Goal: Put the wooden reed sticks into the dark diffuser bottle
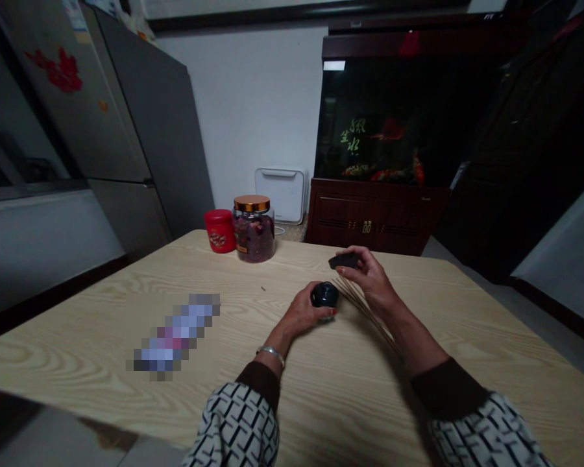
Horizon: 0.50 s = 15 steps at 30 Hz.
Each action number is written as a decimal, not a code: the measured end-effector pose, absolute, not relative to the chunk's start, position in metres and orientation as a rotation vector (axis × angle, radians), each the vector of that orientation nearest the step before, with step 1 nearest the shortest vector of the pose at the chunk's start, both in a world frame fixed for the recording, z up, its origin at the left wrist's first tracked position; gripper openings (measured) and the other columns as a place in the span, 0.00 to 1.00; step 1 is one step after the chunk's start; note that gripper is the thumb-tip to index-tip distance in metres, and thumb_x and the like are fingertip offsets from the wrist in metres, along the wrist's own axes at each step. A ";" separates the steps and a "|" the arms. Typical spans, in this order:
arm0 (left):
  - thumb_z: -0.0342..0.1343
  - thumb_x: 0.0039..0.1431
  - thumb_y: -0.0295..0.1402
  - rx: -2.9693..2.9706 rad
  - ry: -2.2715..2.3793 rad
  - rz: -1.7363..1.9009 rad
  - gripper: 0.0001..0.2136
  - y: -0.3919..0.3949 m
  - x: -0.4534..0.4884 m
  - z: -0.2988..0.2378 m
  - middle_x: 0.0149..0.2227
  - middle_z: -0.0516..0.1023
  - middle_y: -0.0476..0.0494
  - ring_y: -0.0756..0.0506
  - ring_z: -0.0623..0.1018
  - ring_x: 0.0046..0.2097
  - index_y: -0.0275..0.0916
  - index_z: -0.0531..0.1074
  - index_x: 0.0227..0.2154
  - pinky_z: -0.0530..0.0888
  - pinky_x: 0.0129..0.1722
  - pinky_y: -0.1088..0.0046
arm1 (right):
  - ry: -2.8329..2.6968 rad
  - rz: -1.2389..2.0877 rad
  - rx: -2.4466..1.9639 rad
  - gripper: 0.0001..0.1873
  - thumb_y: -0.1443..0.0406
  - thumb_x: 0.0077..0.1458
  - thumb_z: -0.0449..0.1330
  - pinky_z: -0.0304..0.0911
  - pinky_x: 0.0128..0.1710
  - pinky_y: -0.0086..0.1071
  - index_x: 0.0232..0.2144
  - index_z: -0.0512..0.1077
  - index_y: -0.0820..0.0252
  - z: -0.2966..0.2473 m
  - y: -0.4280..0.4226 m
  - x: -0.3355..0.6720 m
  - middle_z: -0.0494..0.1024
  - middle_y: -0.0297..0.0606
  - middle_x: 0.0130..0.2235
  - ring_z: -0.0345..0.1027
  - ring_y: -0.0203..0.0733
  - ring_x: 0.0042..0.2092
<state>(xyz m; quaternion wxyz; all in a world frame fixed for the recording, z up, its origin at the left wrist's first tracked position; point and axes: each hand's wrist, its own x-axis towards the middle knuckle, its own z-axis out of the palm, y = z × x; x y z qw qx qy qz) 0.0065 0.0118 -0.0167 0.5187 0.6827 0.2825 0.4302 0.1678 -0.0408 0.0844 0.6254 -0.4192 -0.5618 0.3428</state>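
A small dark glass bottle (324,295) stands on the table with my left hand (302,312) wrapped around its side. My right hand (370,275) pinches a black lid (344,261) between thumb and fingers, above and to the right of the bottle and apart from it. Several thin brown sticks (365,310) lie beside the bottle, running under my right wrist and forearm, which hide part of them.
Toward the back of the wooden table (253,402) stand a red canister (219,231) and a clear jar (254,233) of dried flowers with a copper-coloured lid. A pixelated flat object (175,337) lies on the left. Beyond are a fridge (150,130) and a fish tank (384,123).
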 end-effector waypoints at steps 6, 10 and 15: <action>0.71 0.41 0.35 1.642 0.676 0.992 0.33 0.013 0.005 -0.018 0.45 0.76 0.39 0.42 0.75 0.45 0.35 0.69 0.52 0.71 0.46 0.66 | -1.385 0.839 -1.019 0.21 0.59 0.46 0.69 0.64 0.53 0.43 0.36 0.62 0.55 0.045 -0.022 0.162 0.75 0.42 0.51 0.71 0.45 0.51; 0.71 0.40 0.34 1.642 0.680 0.994 0.34 0.014 0.005 -0.019 0.46 0.76 0.38 0.42 0.75 0.46 0.35 0.69 0.53 0.71 0.45 0.66 | -1.579 0.729 -1.109 0.19 0.59 0.49 0.67 0.63 0.54 0.43 0.39 0.63 0.55 0.048 -0.027 0.170 0.75 0.42 0.51 0.69 0.45 0.52; 0.71 0.40 0.34 1.626 0.681 0.980 0.32 0.013 0.005 -0.017 0.43 0.76 0.40 0.43 0.75 0.44 0.35 0.70 0.51 0.71 0.44 0.68 | -1.892 0.596 -1.249 0.31 0.60 0.51 0.65 0.62 0.55 0.44 0.57 0.64 0.55 0.069 -0.030 0.179 0.73 0.44 0.55 0.66 0.48 0.57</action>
